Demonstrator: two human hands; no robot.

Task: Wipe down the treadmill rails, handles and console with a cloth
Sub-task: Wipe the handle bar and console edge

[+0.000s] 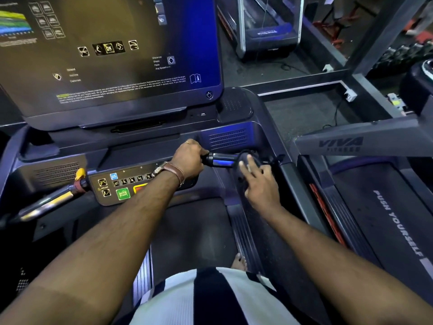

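Cloth (243, 171), dark and soft, lies over the far end of the handle (221, 159), and the right grip (260, 181) presses it there with flat, spread fingers that curl round nothing, likely so it can rub the bar. Left grip (187, 158) is wrapped tight round the same handle, near the cloth but not touching it, maybe to keep the person steady. Green button (123, 193) says QUICK START, the screen (117, 62) shows OK, and next door an arm (341, 144) says VIVA and a belt (365, 207) says PUSH YOURSELF.
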